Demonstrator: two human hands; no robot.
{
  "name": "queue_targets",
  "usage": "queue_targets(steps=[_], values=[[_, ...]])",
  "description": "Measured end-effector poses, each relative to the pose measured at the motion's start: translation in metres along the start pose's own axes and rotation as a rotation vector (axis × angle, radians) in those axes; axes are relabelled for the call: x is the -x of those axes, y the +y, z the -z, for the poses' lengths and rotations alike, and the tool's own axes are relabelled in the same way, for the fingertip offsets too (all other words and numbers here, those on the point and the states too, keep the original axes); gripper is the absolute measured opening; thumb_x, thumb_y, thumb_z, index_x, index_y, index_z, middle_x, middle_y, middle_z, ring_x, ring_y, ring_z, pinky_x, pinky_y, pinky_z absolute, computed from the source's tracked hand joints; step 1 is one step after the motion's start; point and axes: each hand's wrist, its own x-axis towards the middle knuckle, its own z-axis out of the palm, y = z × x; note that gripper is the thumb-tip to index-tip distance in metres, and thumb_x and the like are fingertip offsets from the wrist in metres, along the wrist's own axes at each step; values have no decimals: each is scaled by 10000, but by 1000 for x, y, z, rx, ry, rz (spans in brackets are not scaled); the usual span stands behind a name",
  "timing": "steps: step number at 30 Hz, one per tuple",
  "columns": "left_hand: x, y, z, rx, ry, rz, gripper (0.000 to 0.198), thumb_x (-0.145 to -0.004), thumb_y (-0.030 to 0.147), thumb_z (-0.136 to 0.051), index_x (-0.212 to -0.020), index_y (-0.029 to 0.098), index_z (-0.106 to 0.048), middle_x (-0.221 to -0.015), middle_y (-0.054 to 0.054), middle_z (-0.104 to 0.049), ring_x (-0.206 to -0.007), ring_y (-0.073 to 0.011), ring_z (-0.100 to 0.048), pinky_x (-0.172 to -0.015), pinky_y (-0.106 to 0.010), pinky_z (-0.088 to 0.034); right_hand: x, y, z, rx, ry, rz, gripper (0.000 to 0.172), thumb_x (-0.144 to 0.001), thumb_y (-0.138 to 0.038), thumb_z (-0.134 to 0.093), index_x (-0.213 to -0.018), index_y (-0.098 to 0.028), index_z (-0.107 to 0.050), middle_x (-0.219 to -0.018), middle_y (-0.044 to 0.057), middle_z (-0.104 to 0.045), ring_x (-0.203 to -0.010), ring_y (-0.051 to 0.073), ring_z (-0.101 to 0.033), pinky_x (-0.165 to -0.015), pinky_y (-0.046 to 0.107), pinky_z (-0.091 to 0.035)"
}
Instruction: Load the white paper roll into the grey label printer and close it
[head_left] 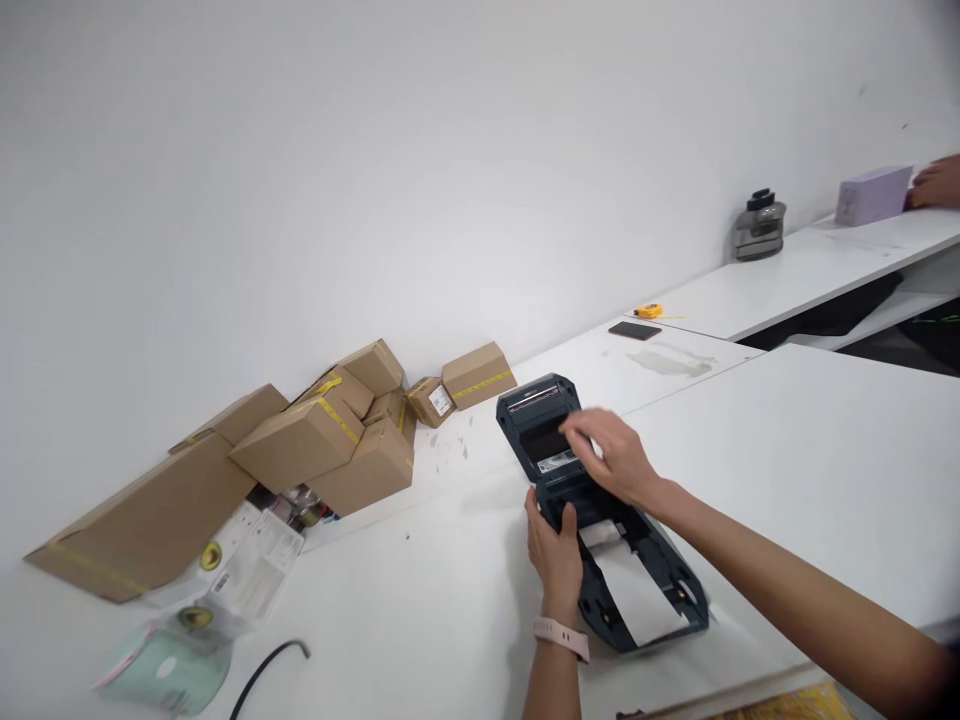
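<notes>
A dark label printer (574,493) lies on the white table with its lid (534,412) swung back. White label paper (637,590) stretches along its lower bay, towards the front end. My left hand (555,550) grips the printer's left side near the hinge, thumb over the rim and fingers round the outside. Over the right edge of the raised lid is my right hand (611,455), its fingers curled together and fingertips against or just above the lid's dark inner side. Whatever is between those fingertips is too small to make out.
Cardboard boxes (300,440) are piled against the wall at left, beside a mint-green bag (169,670) and a black cable (270,655). Farther back lie a phone (634,329), a yellow tape measure (649,311) and a dark bottle (759,228). Another person's hand (937,183) touches a lilac box (874,195).
</notes>
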Motion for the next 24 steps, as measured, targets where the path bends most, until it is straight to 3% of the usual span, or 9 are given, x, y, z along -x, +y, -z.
queue_targets(steps=[3,6,9,13,18,21,24], values=[[0,0,0,0,-3,5,603,-928,445,-530,-1453,178,-401,-1475,-148,-543,-1357,-276,-517,-1094,-372,-406,38,5,-11,41,-270,169,317,-963,-209,-429,-771,-223,-681,-766,21,-726,-764,185,-666,-960,396,-458],[0,1,-1,-13,-11,-4,613,-943,397,-488,-1483,138,-352,-1477,-181,-533,-1349,-289,-525,-1088,-396,-408,59,13,-32,112,-463,272,273,-848,-129,-525,-645,-210,-689,-653,25,-722,-765,213,-683,-1099,473,-342],[2,0,-1,-7,0,-19,609,-971,345,-411,-1531,149,-275,-1496,-172,-515,-1345,-265,-535,-1087,-382,-408,67,16,-51,184,-573,292,240,-788,-97,-552,-639,-178,-722,-630,71,-726,-782,256,-697,-1149,535,-240],[1,-2,-1,-3,28,-36,568,-981,291,-336,-1539,194,-283,-1492,-142,-528,-1347,-242,-538,-1084,-374,-413,67,15,-57,212,-658,271,289,-847,-106,-494,-726,-145,-754,-670,105,-739,-711,250,-700,-1132,558,-232],[-1,-4,-2,-3,26,-31,581,-980,309,-330,-1539,157,-275,-1471,-173,-542,-1350,-236,-537,-1086,-365,-411,62,14,-51,123,-757,249,292,-882,-253,-509,-758,-171,-760,-811,122,-770,-836,277,-719,-1056,557,-332],[-1,-4,-2,-24,28,-24,591,-979,312,-324,-1541,142,-266,-1467,-186,-543,-1351,-249,-535,-1086,-379,-408,55,10,-45,47,-811,223,241,-841,-286,-564,-749,-174,-756,-762,105,-763,-797,290,-726,-1011,560,-389],[1,-4,-2,-28,28,-38,595,-981,337,-327,-1541,145,-265,-1480,-186,-528,-1343,-267,-541,-1076,-396,-415,47,6,-23,-42,-827,199,221,-827,-327,-612,-930,-207,-766,-824,68,-773,-842,280,-732,-910,470,-494]])
